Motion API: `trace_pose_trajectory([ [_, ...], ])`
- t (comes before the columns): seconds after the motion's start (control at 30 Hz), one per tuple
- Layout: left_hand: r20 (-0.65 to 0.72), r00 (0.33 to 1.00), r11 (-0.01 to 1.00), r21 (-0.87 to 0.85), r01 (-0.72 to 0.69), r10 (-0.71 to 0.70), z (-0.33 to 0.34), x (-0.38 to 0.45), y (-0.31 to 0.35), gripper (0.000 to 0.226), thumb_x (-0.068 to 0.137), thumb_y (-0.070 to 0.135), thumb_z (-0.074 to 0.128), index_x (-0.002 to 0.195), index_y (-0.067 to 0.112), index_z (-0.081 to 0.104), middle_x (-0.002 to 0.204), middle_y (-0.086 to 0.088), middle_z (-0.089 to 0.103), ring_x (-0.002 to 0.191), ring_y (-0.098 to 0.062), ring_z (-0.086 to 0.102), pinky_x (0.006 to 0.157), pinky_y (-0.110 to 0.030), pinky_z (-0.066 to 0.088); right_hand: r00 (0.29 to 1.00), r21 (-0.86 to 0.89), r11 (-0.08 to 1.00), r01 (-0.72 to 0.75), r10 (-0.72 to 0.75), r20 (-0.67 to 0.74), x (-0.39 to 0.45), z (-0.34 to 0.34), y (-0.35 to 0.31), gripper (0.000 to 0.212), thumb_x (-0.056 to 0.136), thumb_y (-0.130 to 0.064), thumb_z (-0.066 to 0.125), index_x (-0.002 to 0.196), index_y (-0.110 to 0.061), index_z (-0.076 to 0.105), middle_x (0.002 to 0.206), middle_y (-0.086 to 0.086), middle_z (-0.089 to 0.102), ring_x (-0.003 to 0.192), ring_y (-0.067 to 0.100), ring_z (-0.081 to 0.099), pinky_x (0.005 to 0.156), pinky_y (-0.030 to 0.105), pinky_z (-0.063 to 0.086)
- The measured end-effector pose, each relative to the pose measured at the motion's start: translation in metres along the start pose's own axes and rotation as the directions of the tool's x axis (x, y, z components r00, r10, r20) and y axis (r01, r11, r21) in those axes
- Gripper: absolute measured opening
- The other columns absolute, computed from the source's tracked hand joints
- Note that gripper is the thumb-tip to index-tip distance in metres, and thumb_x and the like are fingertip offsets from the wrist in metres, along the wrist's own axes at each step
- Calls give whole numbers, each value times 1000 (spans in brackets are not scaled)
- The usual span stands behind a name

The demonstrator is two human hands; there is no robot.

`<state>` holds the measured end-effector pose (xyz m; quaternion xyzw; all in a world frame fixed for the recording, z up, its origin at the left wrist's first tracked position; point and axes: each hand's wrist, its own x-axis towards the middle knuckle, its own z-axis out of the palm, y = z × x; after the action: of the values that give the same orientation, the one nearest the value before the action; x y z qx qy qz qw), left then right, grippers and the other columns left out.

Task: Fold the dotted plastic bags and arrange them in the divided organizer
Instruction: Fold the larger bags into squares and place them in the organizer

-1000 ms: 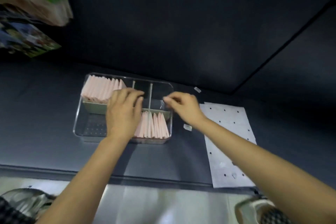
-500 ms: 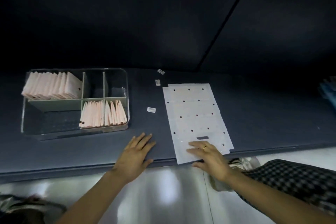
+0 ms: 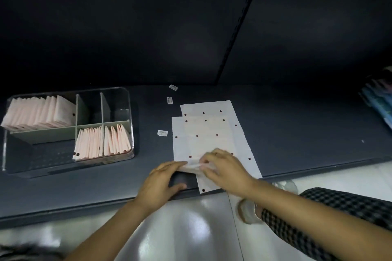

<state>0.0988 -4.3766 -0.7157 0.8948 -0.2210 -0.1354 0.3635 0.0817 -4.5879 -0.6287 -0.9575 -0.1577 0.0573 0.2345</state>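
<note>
Both hands [image 3: 161, 182] [image 3: 224, 167] pinch near edge of top dotted bag [image 3: 207, 133]

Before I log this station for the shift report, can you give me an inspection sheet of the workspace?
Surface: dark blue-grey table.
Job's things: clear divided organizer at left holds folded pink bags in three compartments; flat dotted bags overlap at centre.
Clutter: three small white labels beside the flat bags.
Hands: left hand and right hand pinch the near edge of the top bag.
Cables: nothing seen.
Surroundings: dark wall panels; blue items at far right, blurred.
</note>
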Motion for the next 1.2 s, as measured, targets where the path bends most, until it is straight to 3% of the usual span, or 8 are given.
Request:
trace_pose_trajectory([
  [0.13, -122, 982, 968, -221, 115, -145, -5, 6, 6, 63, 84, 31, 69, 138, 32, 38, 132, 12, 51, 122, -8, 43, 99, -25, 37, 991, -9, 996, -88, 89, 104, 64, -30, 10, 16, 93, -28, 53, 105, -20, 60, 101, 2, 64, 98, 16, 50, 84, 30, 41],
  [0.3, -330, 943, 999, -23, 40, -45, -10, 11, 14, 66, 85, 21, 69, 142, 18, 36, 139, 9, 40, 130, -10, 34, 108, -30, 32, 957, -36, 984, -173, 176, 230, 140, -23, 32, 21, 94, -24, 53, 107, -11, 61, 100, 0, 60, 96, 17, 49, 79, 29, 38],
  [0.43, -156, 974, 954, 279, -114, 162, -1, 11, 13, 62, 77, 22, 77, 132, 7, 52, 139, -8, 50, 130, -27, 46, 108, -50, 32, 924, -77, 966, -245, 257, 284, 170, 4, 47, 20, 93, -23, 51, 105, -11, 62, 111, 6, 62, 106, 25, 54, 89, 34, 44],
  [0.57, 10, 988, 866, 481, -138, 151, 10, 11, 7, 70, 73, 37, 77, 132, 8, 54, 140, -6, 50, 128, -23, 48, 103, -47, 39, 937, -211, 937, -279, 313, 152, 175, 22, 59, 25, 96, -25, 46, 114, -16, 60, 118, 6, 60, 114, 27, 50, 91, 35, 41],
  [0.7, 132, 990, 853, 512, -106, 44, 21, 17, -4, 67, 99, 45, 31, 150, 15, 0, 157, 2, -9, 146, -18, -5, 112, -40, -18, 952, -183, 936, -302, 288, -101, 153, 31, 62, 27, 95, -21, 47, 121, -17, 55, 120, 7, 56, 114, 25, 46, 91, 34, 38],
  [0.77, 121, 992, 842, 532, -94, 35, 23, 19, -7, 63, 100, 46, 22, 150, 19, -6, 157, 3, -13, 145, -17, -12, 107, -37, -26, 971, -118, 970, -212, 196, -135, 126, 36, 59, 24, 93, -21, 53, 115, -15, 58, 114, 6, 57, 108, 24, 48, 89, 32, 38],
  [1.03, 60, 997, 852, 518, -76, 52, 16, 31, -2, 45, 98, 44, 37, 142, 37, 35, 153, -1, 30, 138, -20, 30, 111, -37, 23, 999, -290, 956, 34, -43, -24, 30, 47, 70, 23, 72, -28, 80, 86, -11, 71, 91, 3, 66, 85, 22, 64, 77, 25, 54],
  [1.2, 40, 999, 890, 456, 4, -25, 11, 41, 3, 44, 98, 48, 31, 141, 38, 34, 151, 9, 26, 138, -14, 22, 109, -30, 15, 979, -520, 835, 180, -204, 10, 33, 49, 74, 10, 68, -14, 79, 72, -15, 70, 79, 0, 68, 73, 17, 65, 67, 22, 54],
])
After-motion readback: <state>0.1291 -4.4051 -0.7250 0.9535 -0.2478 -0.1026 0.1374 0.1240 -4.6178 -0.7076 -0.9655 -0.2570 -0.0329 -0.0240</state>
